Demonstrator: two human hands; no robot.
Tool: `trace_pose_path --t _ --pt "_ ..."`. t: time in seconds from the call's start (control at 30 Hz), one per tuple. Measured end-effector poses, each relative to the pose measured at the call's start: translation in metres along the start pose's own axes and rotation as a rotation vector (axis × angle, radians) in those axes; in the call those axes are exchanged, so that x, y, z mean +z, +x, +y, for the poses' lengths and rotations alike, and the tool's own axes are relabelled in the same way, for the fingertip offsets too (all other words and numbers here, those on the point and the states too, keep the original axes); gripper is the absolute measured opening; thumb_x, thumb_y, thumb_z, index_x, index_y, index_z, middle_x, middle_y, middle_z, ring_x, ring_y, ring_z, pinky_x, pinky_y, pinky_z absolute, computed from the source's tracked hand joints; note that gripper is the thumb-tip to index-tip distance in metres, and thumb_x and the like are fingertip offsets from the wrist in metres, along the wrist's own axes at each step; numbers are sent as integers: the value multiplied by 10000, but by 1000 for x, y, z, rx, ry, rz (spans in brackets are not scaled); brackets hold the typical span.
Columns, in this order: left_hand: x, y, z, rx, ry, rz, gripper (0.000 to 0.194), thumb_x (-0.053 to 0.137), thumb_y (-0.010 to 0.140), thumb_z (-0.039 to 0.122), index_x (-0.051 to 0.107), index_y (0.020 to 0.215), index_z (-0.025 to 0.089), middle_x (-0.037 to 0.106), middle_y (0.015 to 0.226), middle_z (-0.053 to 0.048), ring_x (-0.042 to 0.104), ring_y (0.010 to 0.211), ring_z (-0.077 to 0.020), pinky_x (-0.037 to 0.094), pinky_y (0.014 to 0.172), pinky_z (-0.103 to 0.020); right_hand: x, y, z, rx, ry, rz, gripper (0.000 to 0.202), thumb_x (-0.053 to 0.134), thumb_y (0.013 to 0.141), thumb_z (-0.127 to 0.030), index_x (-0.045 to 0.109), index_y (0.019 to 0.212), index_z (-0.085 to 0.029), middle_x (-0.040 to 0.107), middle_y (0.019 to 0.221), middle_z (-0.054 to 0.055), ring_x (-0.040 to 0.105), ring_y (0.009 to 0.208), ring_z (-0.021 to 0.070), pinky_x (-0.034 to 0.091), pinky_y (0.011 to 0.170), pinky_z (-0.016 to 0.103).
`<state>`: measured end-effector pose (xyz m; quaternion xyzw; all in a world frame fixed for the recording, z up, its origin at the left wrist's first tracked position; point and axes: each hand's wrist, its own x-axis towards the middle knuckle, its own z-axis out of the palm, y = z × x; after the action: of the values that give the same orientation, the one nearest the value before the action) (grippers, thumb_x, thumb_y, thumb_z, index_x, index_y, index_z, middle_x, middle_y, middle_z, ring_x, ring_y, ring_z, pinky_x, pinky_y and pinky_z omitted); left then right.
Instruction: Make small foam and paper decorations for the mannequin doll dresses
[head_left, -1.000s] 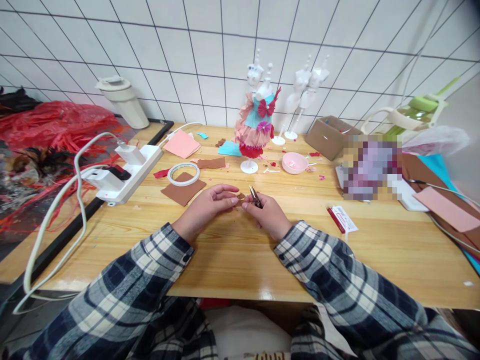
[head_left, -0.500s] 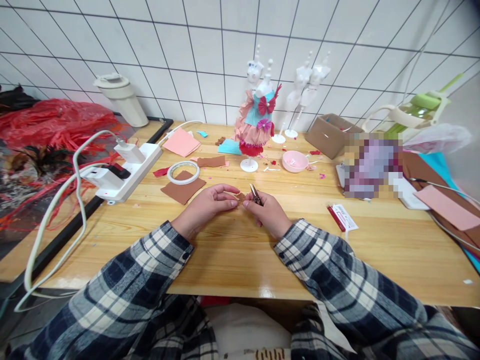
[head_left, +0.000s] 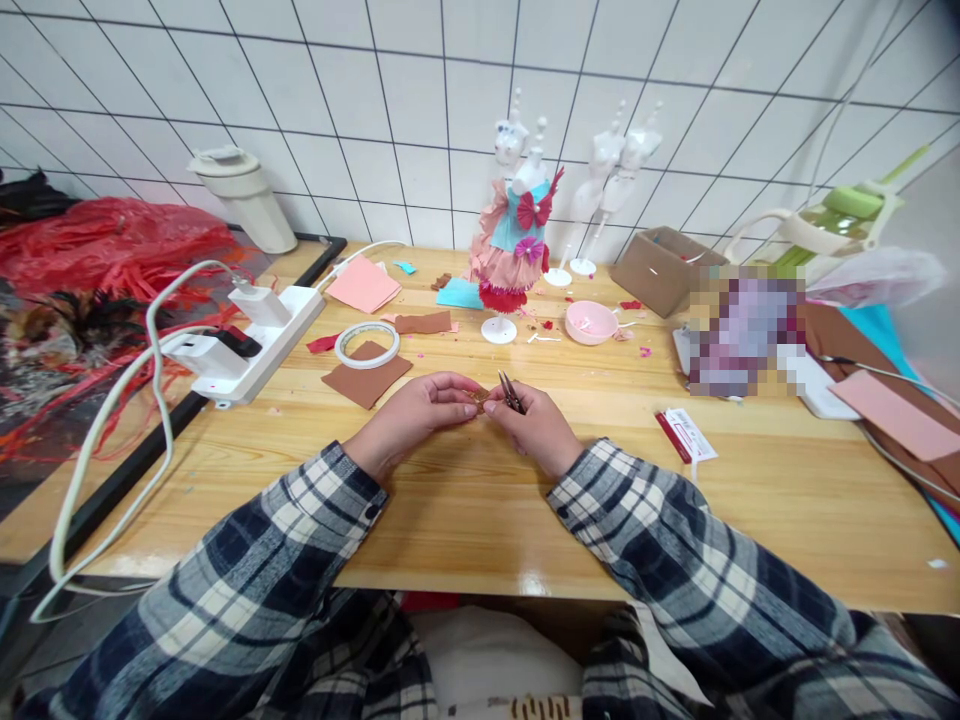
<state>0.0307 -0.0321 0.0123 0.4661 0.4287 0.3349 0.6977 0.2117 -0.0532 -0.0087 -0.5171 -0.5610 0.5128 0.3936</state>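
Between my fingertips, a little above the table, is a small piece of brown crepe paper [head_left: 480, 397]. My left hand [head_left: 435, 408] pinches its left side with thumb and fingers. My right hand [head_left: 536, 425] grips the paper's right side between thumb and forefinger, and also keeps a small pair of scissors [head_left: 511, 390] tucked in the hand, points upward. The scissors' handles are hidden by the fingers. Beyond my hands stands a small white dress form [head_left: 530, 225] in a turquoise, pink and red paper dress.
Left of my hands, a tape roll [head_left: 367, 345] lies partly on a brown paper square [head_left: 364, 378]. A pink bowl [head_left: 591, 323], a cardboard box [head_left: 660, 275] and a red-and-white tag [head_left: 686, 436] are to the right. A power strip [head_left: 259, 345] with cables lies at the left.
My fingertips have shifted slightly on the brown crepe paper, and its shape between them looks a little different. The scissors stay in my right hand.
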Motion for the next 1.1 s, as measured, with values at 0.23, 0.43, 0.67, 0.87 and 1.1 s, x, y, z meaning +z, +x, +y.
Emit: trace_pose_path --t 0.23,0.43,0.67,0.87,1.1 --pt "1 -1 2 -33 -53 -27 331 826 600 216 664 877 137 714 896 -59 653 799 -138 486 762 -264 1 0 -2 -21 -34 -35 202 605 748 -378 576 777 -181 445 569 -62 361 463 73 302 449 214" --pt "2 2 0 -7 -84 44 311 842 571 216 631 785 138 703 734 -14 660 718 -124 505 713 -243 0 -1 0 32 4 -55 255 553 790 -427 591 791 -175 394 503 -77 344 422 72 287 426 210" --pt "3 0 3 -55 -145 45 302 836 586 180 629 800 130 699 746 -14 656 692 -107 522 709 -243 0 -2 -1 65 68 -31 318 550 804 -501 565 819 -183 382 502 -85 322 386 62 274 379 196" --pt "0 0 6 4 -216 145 278 812 613 137 630 823 137 682 781 0 653 734 -93 516 739 -223 0 -6 -7 83 52 -115 585 249 903 -634 591 808 -169 401 444 -67 322 352 75 274 382 209" --pt "-3 0 6 13 -239 163 252 795 641 136 639 838 145 681 787 1 636 688 -75 508 692 -194 2 -4 -1 5 -205 -135 551 285 931 -577 598 715 -179 485 463 -39 457 453 94 356 519 220"
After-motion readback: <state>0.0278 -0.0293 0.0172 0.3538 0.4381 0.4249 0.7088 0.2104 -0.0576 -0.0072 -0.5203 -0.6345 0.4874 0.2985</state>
